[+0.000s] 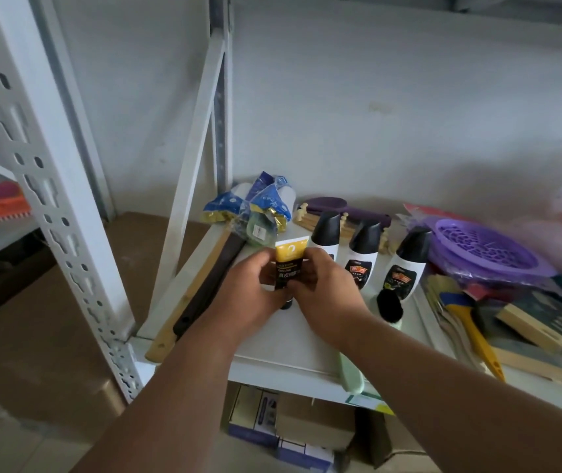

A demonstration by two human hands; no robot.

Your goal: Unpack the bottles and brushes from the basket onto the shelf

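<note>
Yellow-and-black tube [289,264]: held upright over the left part of the white shelf [290,346], yellow crimped end up, black cap end down, cap just above or touching the shelf surface (which of the two I cannot tell).
Long axis: near vertical, leaning slightly to the right at the top.
Left hand [250,291]: on the tube's left side, fingers curled and pinching the black lower half.
Right hand [324,288]: on the tube's right side, fingers pinching the same lower half from the opposite flank; both hands are equally near, since both hold it.
Key relation: the tube sits between the two sets of fingers, just left of and nearer than the row of three black-capped white bottles [325,240].
Neighbours: a black-bristled brush [390,307] lies just right of the right hand; long wooden handles [201,285] lie to the left.
Basket: the purple basket [484,252] sits far right on the shelf, well apart from the tube.
Judgement: the next move is probably standing the tube beside the leftmost bottle; narrow cap base, so it could topple.
</note>
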